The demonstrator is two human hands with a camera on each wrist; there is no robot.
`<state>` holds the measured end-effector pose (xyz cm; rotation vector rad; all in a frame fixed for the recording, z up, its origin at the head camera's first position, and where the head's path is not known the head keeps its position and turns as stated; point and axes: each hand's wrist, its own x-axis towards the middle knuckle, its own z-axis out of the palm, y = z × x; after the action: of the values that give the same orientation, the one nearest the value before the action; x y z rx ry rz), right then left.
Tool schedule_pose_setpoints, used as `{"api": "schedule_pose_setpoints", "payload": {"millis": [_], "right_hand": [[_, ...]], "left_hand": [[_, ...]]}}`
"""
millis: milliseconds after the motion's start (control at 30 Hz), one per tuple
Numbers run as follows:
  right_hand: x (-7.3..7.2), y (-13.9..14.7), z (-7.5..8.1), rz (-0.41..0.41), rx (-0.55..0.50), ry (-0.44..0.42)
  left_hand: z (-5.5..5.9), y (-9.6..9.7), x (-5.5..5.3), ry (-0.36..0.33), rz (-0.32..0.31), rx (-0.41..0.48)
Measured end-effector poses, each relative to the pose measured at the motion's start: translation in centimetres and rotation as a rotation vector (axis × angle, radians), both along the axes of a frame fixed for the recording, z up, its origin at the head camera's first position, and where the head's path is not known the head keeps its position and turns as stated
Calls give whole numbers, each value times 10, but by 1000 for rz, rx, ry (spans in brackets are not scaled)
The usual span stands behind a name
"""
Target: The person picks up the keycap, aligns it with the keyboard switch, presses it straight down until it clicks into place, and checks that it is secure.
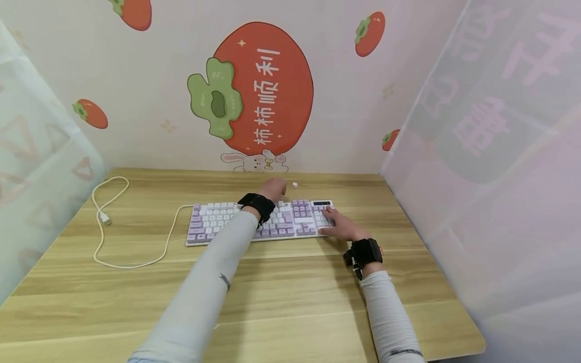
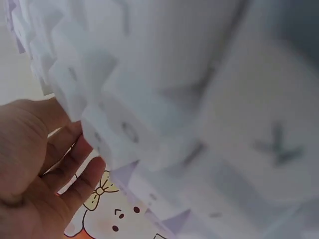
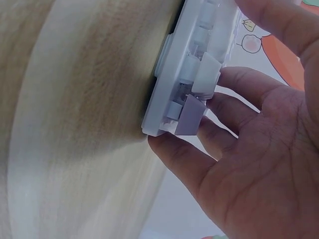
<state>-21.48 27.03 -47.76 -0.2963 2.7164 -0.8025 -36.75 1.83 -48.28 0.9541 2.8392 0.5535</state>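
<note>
A white and lilac keyboard [image 1: 218, 222] lies on the wooden table. At its back row, my left hand [image 1: 273, 190] reaches over with curled fingers; in the left wrist view the hand [image 2: 45, 164] pinches a white keycap [image 2: 97, 141] at the keyboard's edge, with fingertips partly hidden behind the keys. My right hand [image 1: 343, 226] rests, fingers spread, over the number pad at the right end. In the right wrist view, a finger of that hand [image 3: 264, 144] touches the keyboard's corner, beside a lilac key [image 3: 190, 117].
A small loose white keycap [image 1: 295, 185] lies behind the keyboard, near the left hand. The white cable [image 1: 169, 244] loops over the table's left side to a plug [image 1: 105, 219]. A printed backdrop [image 1: 336, 101] rises behind the table.
</note>
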Motion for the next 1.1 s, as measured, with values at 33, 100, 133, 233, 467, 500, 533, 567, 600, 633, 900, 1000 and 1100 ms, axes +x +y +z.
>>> {"api": "schedule_pose_setpoints", "payload": {"millis": [33, 100, 133, 233, 467, 500, 533, 567, 600, 633, 900, 1000, 1100], "right_hand": [[0, 0, -1, 1, -1, 0], [0, -1, -2, 0, 2, 1], [-1, -1, -2, 2, 4, 3], [0, -2, -3, 4, 9, 6], [0, -4, -1, -3, 3, 7], [1, -4, 0, -5, 3, 6], [1, -4, 0, -5, 2, 8], [1, -4, 0, -6, 2, 7], [1, -4, 0, -9, 1, 6], [0, -4, 0, -11, 0, 5], [1, -4, 1, -15, 6, -6], [1, -5, 1, -9, 6, 1], [0, -6, 2, -1, 6, 12]], "left_hand": [[1, -1, 1, -26, 7, 7], [2, -5, 3, -86, 28, 15], [4, -7, 4, -112, 34, 22], [9, -15, 6, -154, 59, 43], [14, -34, 7, -161, 69, 207], [12, -36, 5, -158, 67, 233], [10, -38, 3, -155, 63, 258], [9, -39, 2, -162, 62, 287], [7, -40, 1, -162, 56, 314], [6, -41, 0, -159, 50, 340], [9, -45, 4, -174, -9, 476], [9, -46, 5, -163, -24, 481], [11, -46, 6, -178, -27, 501]]}}
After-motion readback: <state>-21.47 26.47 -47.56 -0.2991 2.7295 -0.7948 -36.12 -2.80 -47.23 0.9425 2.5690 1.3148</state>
